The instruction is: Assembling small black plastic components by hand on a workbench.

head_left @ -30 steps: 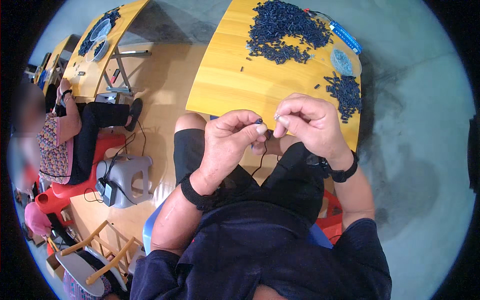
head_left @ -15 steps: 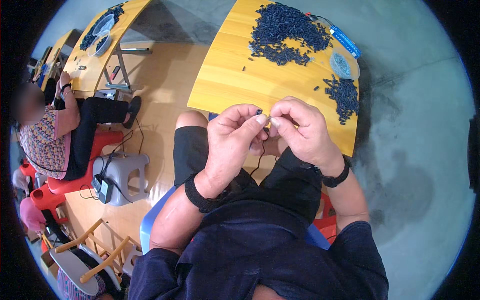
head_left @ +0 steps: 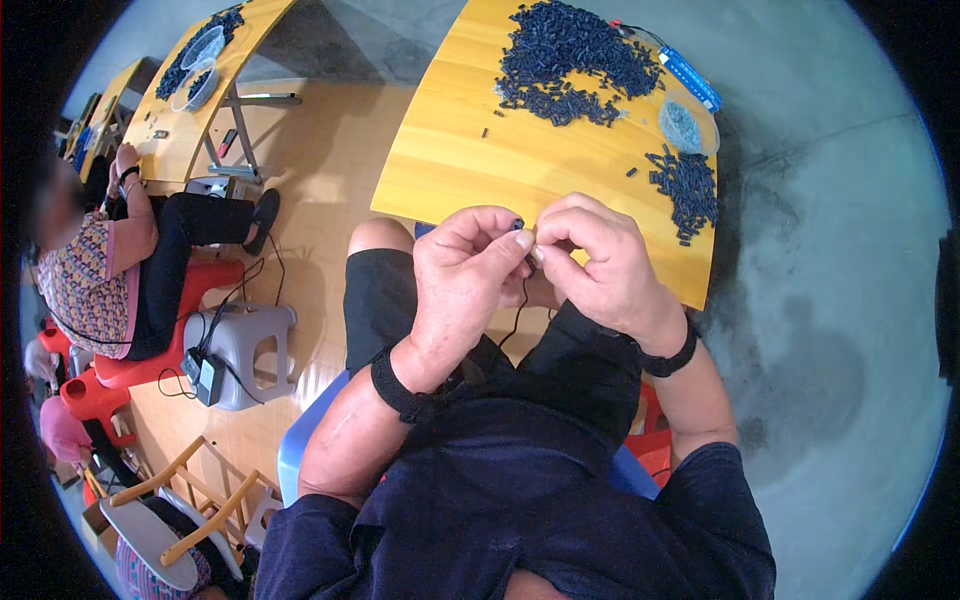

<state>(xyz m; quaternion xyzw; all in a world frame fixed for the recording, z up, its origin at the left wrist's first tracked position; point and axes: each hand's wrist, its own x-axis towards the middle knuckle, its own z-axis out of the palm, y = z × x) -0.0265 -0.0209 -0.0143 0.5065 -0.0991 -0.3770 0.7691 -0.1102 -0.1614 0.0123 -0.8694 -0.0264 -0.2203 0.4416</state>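
Note:
Above my lap, just off the near edge of the yellow table (head_left: pixel 440 150), both hands meet fingertip to fingertip. My left hand (head_left: pixel 450 285) is closed on a small black tubular piece (head_left: pixel 518 224), whose end shows between thumb and forefinger. My right hand (head_left: pixel 612 265) is pinched against the left fingertips; whatever sits in that pinch is too small and hidden to make out. On the table lie a large heap of black pieces (head_left: pixel 560 55) and a smaller heap (head_left: pixel 688 195) on the right. Between them stands a clear plastic tub (head_left: pixel 712 135) with small pale-blue parts.
A blue bar-shaped device (head_left: pixel 690 80) with a cable lies along the table's far right edge. To the left, a person (head_left: pixel 90 270) sits on a red stool at another table (head_left: pixel 190 120). A grey stool (head_left: pixel 240 350) bears adapters and cables. A wooden-armed chair (head_left: pixel 190 510) is at lower left.
My right fingers have shifted slightly left and closer against the left fingertips. The left hand keeps its hold on the black piece, and the view has shifted a little.

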